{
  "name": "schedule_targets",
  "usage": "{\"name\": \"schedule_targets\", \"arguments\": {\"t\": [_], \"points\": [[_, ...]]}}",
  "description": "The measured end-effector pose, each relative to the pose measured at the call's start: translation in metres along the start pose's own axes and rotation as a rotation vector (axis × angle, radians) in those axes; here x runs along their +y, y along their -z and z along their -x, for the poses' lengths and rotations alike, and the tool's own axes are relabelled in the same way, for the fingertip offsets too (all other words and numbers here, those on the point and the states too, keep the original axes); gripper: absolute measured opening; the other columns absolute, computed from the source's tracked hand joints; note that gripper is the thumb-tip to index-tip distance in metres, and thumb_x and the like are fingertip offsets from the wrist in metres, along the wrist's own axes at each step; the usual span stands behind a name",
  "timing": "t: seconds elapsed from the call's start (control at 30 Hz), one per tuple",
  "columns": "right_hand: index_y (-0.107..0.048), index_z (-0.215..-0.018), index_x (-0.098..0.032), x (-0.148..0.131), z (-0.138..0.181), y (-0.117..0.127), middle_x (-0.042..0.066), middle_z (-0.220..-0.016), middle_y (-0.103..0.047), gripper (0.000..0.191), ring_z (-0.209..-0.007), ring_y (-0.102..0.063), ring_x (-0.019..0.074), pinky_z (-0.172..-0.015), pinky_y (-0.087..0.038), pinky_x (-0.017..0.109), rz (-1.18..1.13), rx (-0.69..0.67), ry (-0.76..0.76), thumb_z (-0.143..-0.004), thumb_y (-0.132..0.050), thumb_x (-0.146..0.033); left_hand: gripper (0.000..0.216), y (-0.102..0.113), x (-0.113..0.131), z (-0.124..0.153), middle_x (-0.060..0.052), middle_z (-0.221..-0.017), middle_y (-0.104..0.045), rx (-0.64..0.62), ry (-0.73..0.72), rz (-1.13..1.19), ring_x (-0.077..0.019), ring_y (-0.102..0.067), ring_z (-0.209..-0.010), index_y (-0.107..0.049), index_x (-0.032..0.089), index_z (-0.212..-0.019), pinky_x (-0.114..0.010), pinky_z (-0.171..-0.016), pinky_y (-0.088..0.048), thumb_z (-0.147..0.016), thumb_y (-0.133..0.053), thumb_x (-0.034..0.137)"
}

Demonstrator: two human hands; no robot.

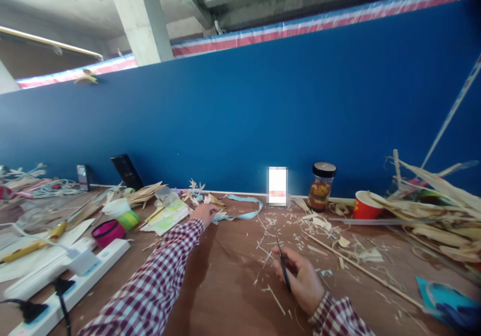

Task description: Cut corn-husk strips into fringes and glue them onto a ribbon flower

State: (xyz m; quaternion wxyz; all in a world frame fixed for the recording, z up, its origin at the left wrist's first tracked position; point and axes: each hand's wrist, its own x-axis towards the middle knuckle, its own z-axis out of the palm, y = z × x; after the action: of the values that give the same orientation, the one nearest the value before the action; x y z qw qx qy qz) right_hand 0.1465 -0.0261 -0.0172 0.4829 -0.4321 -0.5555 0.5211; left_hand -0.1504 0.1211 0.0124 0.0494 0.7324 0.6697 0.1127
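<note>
My left hand reaches forward over the table, its fingers drawn together at a small pale-blue and straw-coloured piece. What sits between those fingertips is too small to make out. Beside them, a light-blue ribbon curves to the right along the table. In my right hand, nearer the front, is a pair of slim black tweezers, tip pointing forward and up. Thin straw clippings lie scattered around that tip. Behind my left hand stands a small flower-like cluster of pale husk.
On the left are a white power strip, a pink round container and yellow-handled tools. A lidded jar, a red paper cup and dried husks stand to the right. A blue partition closes the back.
</note>
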Motion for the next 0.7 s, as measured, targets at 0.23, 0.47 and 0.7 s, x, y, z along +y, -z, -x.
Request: {"name": "schedule_targets", "arguments": {"t": [0.23, 0.47, 0.7], "points": [[-0.052, -0.098, -0.016, 0.004, -0.010, 0.010, -0.003, -0.058, -0.051, 0.035, -0.052, -0.048, 0.0105, -0.047, -0.041, 0.020, -0.232, 0.265, 0.089, -0.069, -0.062, -0.035, 0.024, -0.004, -0.006, -0.010, -0.004, -0.092, -0.066, -0.076, -0.048, -0.062, -0.0195, -0.058, -0.088, -0.066, 0.024, -0.090, -0.025, -0.077, -0.040, -0.070, -0.053, 0.023], [-0.052, -0.103, -0.017, -0.003, -0.008, 0.014, 0.003, -0.070, -0.057, 0.030, -0.060, -0.053, 0.0145, -0.057, -0.045, 0.027, 0.209, 0.384, 0.277, -0.077, -0.050, -0.031, 0.026, -0.005, -0.006, -0.016, -0.007, -0.092, -0.066, -0.116, -0.066, -0.103, -0.0219, -0.059, -0.085, -0.066, 0.022, -0.090, -0.029, -0.076, -0.041, -0.073, -0.047, 0.028], [-0.052, -0.108, -0.025, -0.024, 0.007, 0.001, 0.003, -0.087, -0.060, 0.040, -0.080, -0.053, 0.0181, -0.070, -0.042, 0.027, 0.798, -0.009, 0.449, -0.068, -0.059, -0.029, 0.029, -0.005, -0.006, -0.022, -0.007, -0.091, -0.067, -0.148, -0.113, -0.188, -0.0247, -0.059, -0.084, -0.066, 0.023, -0.088, -0.032, -0.075, -0.041, -0.074, -0.042, 0.030]]}}
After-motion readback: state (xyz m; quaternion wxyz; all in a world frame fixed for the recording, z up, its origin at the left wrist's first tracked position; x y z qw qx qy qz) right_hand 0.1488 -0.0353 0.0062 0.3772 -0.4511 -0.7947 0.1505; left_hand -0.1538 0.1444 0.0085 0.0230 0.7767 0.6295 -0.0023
